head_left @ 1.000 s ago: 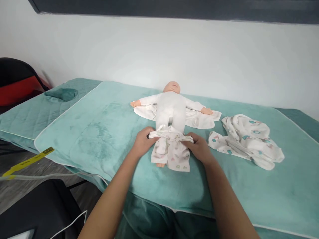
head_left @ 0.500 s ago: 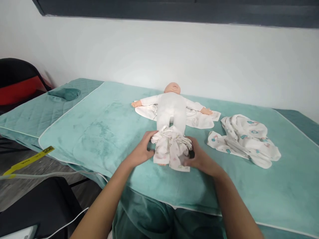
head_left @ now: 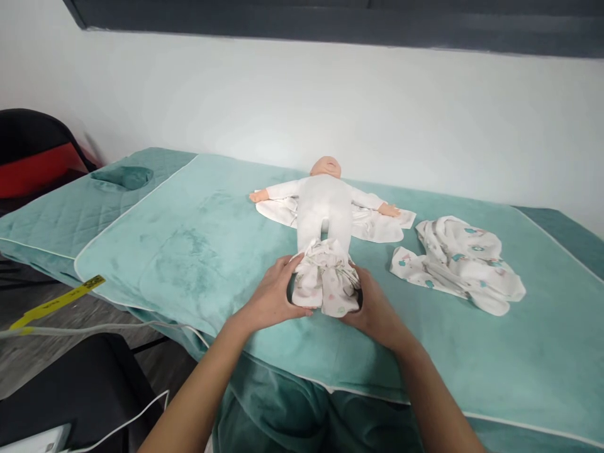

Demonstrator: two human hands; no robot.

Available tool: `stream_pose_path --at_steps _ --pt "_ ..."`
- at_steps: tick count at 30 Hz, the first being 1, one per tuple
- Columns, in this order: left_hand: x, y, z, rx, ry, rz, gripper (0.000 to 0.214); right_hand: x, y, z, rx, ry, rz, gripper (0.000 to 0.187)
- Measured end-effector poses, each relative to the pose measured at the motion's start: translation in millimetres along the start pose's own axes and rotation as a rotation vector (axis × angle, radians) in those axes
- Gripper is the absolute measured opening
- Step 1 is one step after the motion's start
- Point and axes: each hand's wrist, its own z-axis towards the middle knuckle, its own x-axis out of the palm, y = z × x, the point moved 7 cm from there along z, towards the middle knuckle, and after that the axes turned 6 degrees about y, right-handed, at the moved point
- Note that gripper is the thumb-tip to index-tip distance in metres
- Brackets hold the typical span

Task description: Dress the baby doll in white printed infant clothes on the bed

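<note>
A baby doll in a white bodysuit lies on its back on a teal blanket, arms spread over an opened white garment. Small printed trousers are bunched over the doll's legs. My left hand cups the left side of the trouser legs and the doll's feet. My right hand grips the right side of the same trousers, fingers curled round the fabric.
A crumpled white printed garment lies to the right of the doll. The padded table continues to the left with a face hole. A black and red chair stands at far left. A yellow tape and white cable hang below.
Both hands slid from the trousers' waistband down toward the leg ends, and the fabric bunched up shorter over the doll's legs.
</note>
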Motion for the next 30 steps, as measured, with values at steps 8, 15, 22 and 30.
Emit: stream_pose_path --at_steps 8,15,22,30 --pt "-0.2 -0.7 0.4 0.011 -0.028 0.033 0.113 0.9 2.2 0.0 0.015 -0.004 -0.048 0.087" --pt "0.0 -0.7 0.1 0.009 -0.037 0.035 0.112 0.1 4.7 -0.7 0.012 -0.011 -0.056 0.085" --pt "-0.7 -1.4 0.1 -0.004 -0.043 0.032 0.111 -1.0 5.3 -1.0 0.011 -0.014 -0.057 0.085" --pt "-0.7 -2.3 0.3 0.003 -0.054 0.034 0.111 -0.3 5.2 -0.4 -0.017 -0.020 -0.078 0.085"
